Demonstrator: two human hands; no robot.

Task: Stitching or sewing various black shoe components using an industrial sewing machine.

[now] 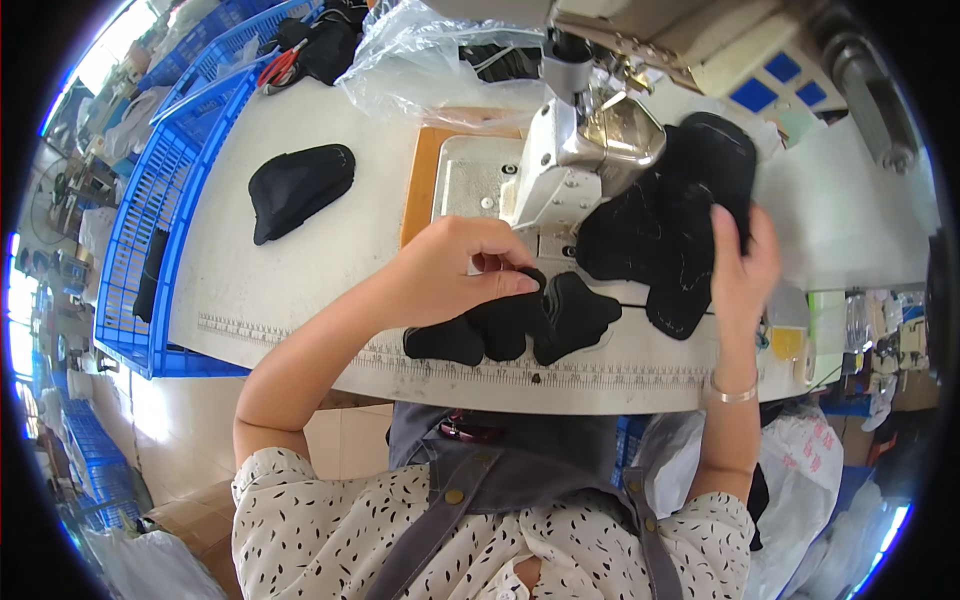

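My left hand (460, 270) is closed in a pinch on a black padded fabric piece (503, 325) near the table's front edge. Its fingertips partly hide the piece's top. Similar black pieces lie against it, one on the left (445, 343) and a layered one on the right (577, 318). At the right, my right hand (742, 265) has thumb and fingers apart at the edge of an overlapping group of black fabric pieces (650, 225). It touches them, without a clear grip. The sewing machine's metal head (570, 165) stands between the hands, beyond the left one.
Another black padded piece (300, 190) lies alone on the left of the white table (340, 270). A blue crate (160, 240) stands along its left edge. Red-handled scissors (283, 67) and clear plastic wrap (420, 65) are at the back. A ruler strip (640, 375) follows the front edge.
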